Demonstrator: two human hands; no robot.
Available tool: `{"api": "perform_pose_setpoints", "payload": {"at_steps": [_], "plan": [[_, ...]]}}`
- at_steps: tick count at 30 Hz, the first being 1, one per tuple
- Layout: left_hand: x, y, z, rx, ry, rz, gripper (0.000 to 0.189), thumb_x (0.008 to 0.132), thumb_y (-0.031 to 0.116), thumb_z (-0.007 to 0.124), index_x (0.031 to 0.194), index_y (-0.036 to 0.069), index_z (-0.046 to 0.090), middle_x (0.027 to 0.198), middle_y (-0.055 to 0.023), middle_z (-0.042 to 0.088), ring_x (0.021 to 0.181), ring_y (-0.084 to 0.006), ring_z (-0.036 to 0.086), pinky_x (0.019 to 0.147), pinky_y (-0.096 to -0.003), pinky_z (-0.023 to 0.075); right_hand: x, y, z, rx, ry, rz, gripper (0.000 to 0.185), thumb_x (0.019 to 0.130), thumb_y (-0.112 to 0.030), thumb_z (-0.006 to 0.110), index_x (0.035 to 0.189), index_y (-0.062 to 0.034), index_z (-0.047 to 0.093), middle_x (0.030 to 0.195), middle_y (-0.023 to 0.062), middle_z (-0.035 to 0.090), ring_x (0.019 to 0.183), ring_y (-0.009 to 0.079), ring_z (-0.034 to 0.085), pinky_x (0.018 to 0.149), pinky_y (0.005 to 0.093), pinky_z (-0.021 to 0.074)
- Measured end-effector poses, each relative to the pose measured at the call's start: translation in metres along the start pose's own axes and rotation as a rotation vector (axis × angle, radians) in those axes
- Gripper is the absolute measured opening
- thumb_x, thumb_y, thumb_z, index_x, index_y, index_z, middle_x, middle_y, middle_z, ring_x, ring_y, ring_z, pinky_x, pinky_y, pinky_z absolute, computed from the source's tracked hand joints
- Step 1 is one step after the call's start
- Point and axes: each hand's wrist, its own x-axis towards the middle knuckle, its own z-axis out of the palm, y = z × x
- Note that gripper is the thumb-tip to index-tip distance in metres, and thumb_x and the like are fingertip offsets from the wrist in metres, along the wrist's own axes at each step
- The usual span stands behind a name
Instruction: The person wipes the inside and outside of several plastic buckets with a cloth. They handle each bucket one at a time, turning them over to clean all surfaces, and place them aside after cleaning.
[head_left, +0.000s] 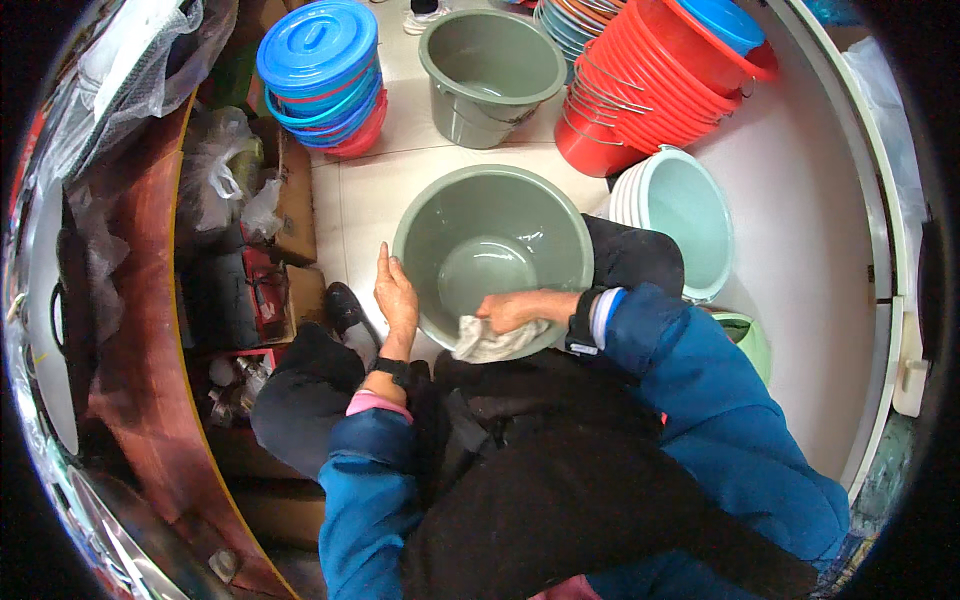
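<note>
A grey-green plastic bucket (495, 274) stands between my knees, its mouth tipped up towards me. Against its outer left side rests my left hand (396, 294), palm towards the wall and fingers stretched out rather than curled over the rim. My right hand (513, 310) reaches over the near rim and grips a bunched, off-white cloth (499, 339). The cloth lies against the near inner wall and folds over the rim. Part of it is hidden under my fingers. The inside of the bucket looks shiny, with light reflected on its bottom.
Beyond is another grey-green bucket (491, 60) with a wire handle. Stacked blue lidded buckets (319, 45) stand left of it, stacked red buckets (645, 90) to the right. Pale mint buckets (690, 217) lean near my right knee. Cardboard boxes (296, 195) sit under a wooden counter (142, 360).
</note>
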Motion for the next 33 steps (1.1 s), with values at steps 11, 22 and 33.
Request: {"api": "perform_pose_setpoints", "payload": {"at_steps": [11, 22, 33], "plan": [[0.074, -0.036, -0.008, -0.096, -0.24, -0.137, 0.038, 0.094, 0.021, 0.046, 0.122, -0.002, 0.059, 0.111, -0.0219, 0.065, 0.103, -0.0299, 0.063, 0.091, -0.0354, 0.0462, -0.112, 0.046, -0.15, -0.505, 0.586, 0.339, 0.024, 0.072, -0.016, 0.06, 0.092, -0.0124, 0.071, 0.09, 0.0138, 0.069, 0.088, 0.0315, 0.067, 0.073, 0.0434, 0.0533], [0.068, -0.018, -0.011, -0.078, -0.232, -0.111, 0.037, 0.094, 0.02, 0.045, 0.12, -0.002, 0.06, 0.111, -0.0248, 0.063, 0.106, -0.0342, 0.061, 0.092, -0.0384, 0.0456, 0.022, -0.018, -0.138, -0.89, 0.826, -0.786, 0.009, 0.068, -0.022, 0.062, 0.072, -0.0153, 0.066, 0.087, 0.0032, 0.059, 0.088, 0.0253, 0.056, 0.072, 0.0411, 0.0455], [0.055, 0.0, -0.016, 0.074, -0.233, -0.115, 0.037, 0.094, 0.026, 0.048, 0.123, 0.004, 0.059, 0.109, -0.0232, 0.064, 0.103, -0.037, 0.062, 0.089, -0.0411, 0.047, 0.103, 0.029, -0.14, -1.131, 0.706, -0.532, 0.017, 0.077, -0.023, 0.059, 0.089, -0.0208, 0.071, 0.101, 0.0016, 0.057, 0.101, 0.0207, 0.053, 0.079, 0.0391, 0.0417]]}}
